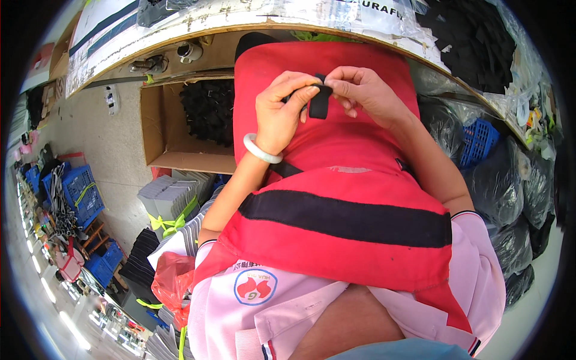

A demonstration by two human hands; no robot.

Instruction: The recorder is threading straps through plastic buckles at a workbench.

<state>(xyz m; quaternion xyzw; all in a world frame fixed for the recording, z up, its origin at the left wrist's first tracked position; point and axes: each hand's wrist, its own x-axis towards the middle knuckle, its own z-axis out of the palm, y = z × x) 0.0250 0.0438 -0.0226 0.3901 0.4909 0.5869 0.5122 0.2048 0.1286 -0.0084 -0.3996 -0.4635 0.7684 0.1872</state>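
Observation:
A short black strap (319,103), folded into a loop, is held up in front of me over the red apron (342,147) on my lap. My left hand (284,103), with a pale bangle (262,149) on its wrist, pinches the strap between thumb and forefinger. From the other side my right hand (365,93) grips the strap's upper end with thumb and forefinger, its other fingers curled below. The fingertips hide part of the strap, and whether it has a buckle I cannot make out.
Ahead stands a worn white table (240,19) with a pile of black pieces (471,42) at its right. A cardboard box (157,129) of black parts sits at left, near bundled grey pieces (165,195). Black plastic bags (501,180) and a blue basket (479,143) crowd the right.

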